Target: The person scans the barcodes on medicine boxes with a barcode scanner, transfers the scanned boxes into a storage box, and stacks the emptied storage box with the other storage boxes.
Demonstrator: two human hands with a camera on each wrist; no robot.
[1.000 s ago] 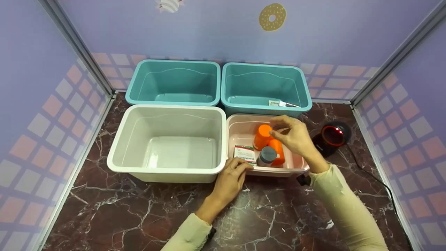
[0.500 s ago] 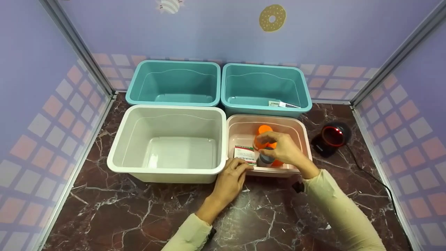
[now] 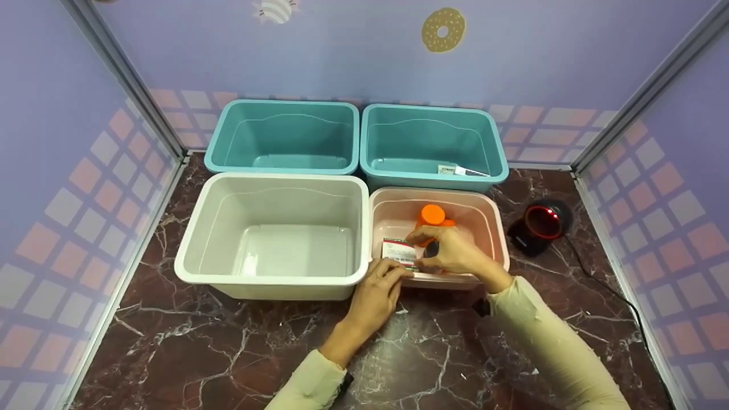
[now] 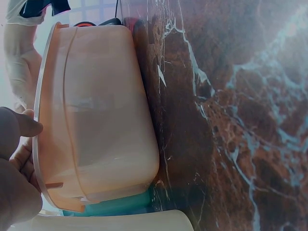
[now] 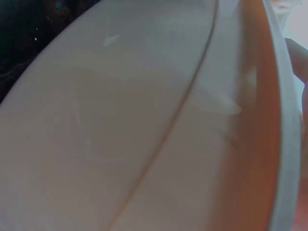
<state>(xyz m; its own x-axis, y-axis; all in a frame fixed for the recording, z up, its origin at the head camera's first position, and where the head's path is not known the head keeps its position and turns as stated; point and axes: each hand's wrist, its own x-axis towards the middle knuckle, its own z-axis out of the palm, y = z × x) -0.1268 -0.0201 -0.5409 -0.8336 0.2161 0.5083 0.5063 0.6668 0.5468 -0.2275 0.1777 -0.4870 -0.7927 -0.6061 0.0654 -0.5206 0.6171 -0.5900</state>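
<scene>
My left hand (image 3: 376,287) rests on the near left corner of a pink bin (image 3: 495,213), its fingers over the rim. In the left wrist view a fingertip (image 4: 33,124) touches that rim. My right hand (image 3: 453,250) reaches down into the bin, thumb and index finger apart at the right edge of a white box (image 3: 397,252) with red and green stripes. Between them shows the dark cap (image 3: 431,249) of a small bottle, mostly hidden by the hand. Just behind stands a bottle with an orange lid (image 3: 433,214); a second orange container (image 3: 449,223) is mostly covered.
A white bin (image 3: 273,279) stands left of the pink one. Two teal bins (image 3: 282,169) stand behind, the right one (image 3: 435,177) holding small white packages (image 3: 464,170). A black scanner with red lights (image 3: 541,225) and its cable (image 3: 609,287) lie to the right.
My right hand has come down from the orange bottle's lid at the back, moving forward and left over the dark-capped bottle to the white box. The left hand has stayed on the rim.
</scene>
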